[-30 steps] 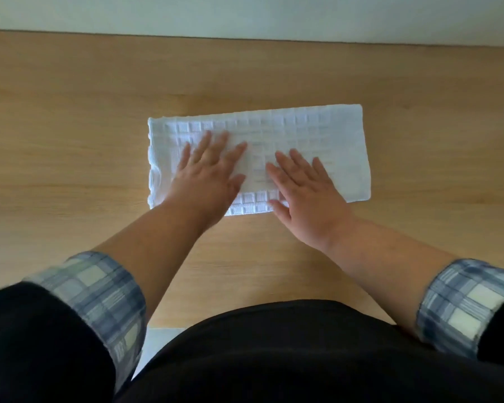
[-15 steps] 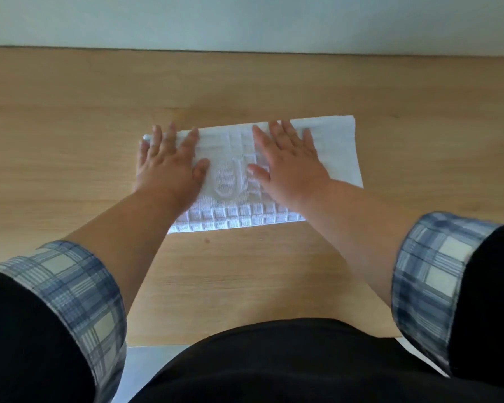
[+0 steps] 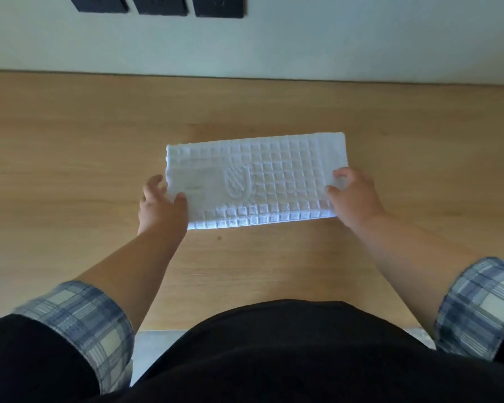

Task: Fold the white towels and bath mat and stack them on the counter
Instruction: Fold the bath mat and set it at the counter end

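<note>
A white waffle-textured bath mat [image 3: 277, 173], folded into a long rectangle with a raised U motif, lies on the wooden counter [image 3: 70, 170] in front of me. My left hand [image 3: 160, 205] grips its left short end, thumb on top and fingers curled at the edge. My right hand [image 3: 351, 193] grips the right short end the same way. Both forearms reach in from the bottom with plaid cuffs rolled back.
A pale wall [image 3: 303, 39] rises behind the counter, with three black wall plates [image 3: 160, 4] at the top left. The counter's near edge runs just in front of my dark-clothed body. No other towels are in view.
Both hands were pressing flat on top of the mat near its middle; they have slid outward to the two short ends and now grip them. The camera has tilted up, showing the wall.
</note>
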